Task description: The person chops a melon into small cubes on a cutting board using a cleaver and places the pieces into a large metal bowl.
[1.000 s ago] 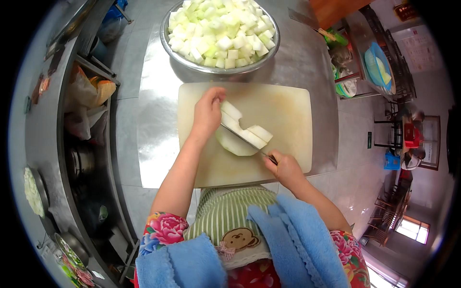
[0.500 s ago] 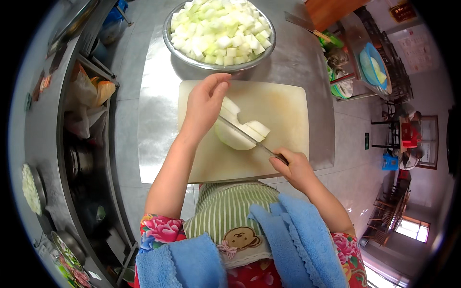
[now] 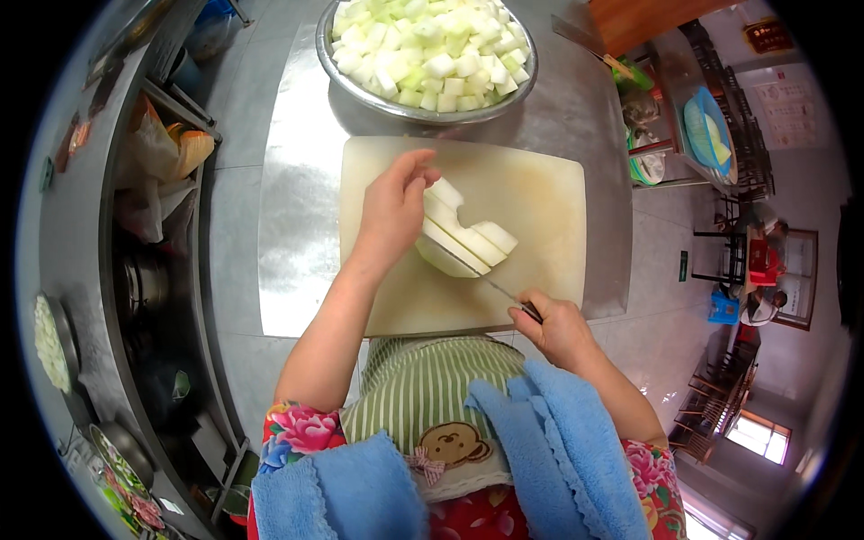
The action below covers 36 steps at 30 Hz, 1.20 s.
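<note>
A piece of pale winter melon (image 3: 468, 236) lies on the white cutting board (image 3: 387, 301), partly sliced into thick strips with a curved notch on its far side. My left hand (image 3: 393, 211) rests against the melon's left end with its fingers bent, steadying it; the contact under the fingertips is hidden. In my right hand (image 3: 556, 328), closed round the handle, is a knife (image 3: 502, 290). Its thin blade slants up and left into the near part of the melon. Beyond the board stands a round metal bowl (image 3: 432, 115) heaped with melon cubes (image 3: 432, 58).
The board lies on a metal table (image 3: 301, 225). At left runs a metal counter (image 3: 90, 234) with bags and pots on its shelves. A flat blade (image 3: 576, 36) lies at the table's far right, near a rack with a blue basket (image 3: 706, 130).
The knife has moved toward the near side of the melon, and another cut line shows behind it. The left hand still rests on the melon. The whole view has shifted slightly.
</note>
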Tool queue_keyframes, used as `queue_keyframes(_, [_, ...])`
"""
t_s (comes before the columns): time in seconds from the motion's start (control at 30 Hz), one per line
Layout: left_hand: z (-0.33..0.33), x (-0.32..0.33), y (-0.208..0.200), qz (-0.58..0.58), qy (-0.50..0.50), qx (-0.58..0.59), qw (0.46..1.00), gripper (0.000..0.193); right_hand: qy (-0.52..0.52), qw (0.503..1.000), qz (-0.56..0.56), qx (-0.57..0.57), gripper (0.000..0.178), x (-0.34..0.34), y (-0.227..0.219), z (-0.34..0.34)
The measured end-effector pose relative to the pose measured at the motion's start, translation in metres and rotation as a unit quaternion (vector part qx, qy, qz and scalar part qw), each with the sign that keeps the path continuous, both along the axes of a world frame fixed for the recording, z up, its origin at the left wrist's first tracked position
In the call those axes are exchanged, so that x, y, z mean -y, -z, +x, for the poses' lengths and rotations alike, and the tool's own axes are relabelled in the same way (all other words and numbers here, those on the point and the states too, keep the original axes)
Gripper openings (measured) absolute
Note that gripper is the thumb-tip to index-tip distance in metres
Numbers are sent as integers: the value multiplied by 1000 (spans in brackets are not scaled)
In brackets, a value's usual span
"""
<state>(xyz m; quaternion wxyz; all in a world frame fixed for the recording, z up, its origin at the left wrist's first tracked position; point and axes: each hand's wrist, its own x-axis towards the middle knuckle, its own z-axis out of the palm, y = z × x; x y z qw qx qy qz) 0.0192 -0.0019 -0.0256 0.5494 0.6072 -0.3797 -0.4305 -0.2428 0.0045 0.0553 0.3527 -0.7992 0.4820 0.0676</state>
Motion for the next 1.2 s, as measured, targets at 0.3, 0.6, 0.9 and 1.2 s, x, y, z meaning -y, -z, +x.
queue_keyframes(0.3, [4, 6, 25, 17, -13, 3, 1000, 38, -10, 1000, 4, -19, 27, 8, 6, 8])
queue_keyframes(0.6, [-7, 12, 51, -7, -51, 107, 993, 35, 40, 999, 10, 5, 26, 5, 65, -4])
queue_keyframes(0.9, [-17, 0, 40, -159, -255, 310, 902, 33, 43, 998, 20, 41, 24, 16, 71, -14])
queue_keyframes(1.2, [-51, -78, 67, -208, 71, 390, 894, 25, 28, 994, 48, 91, 32, 14, 57, -13])
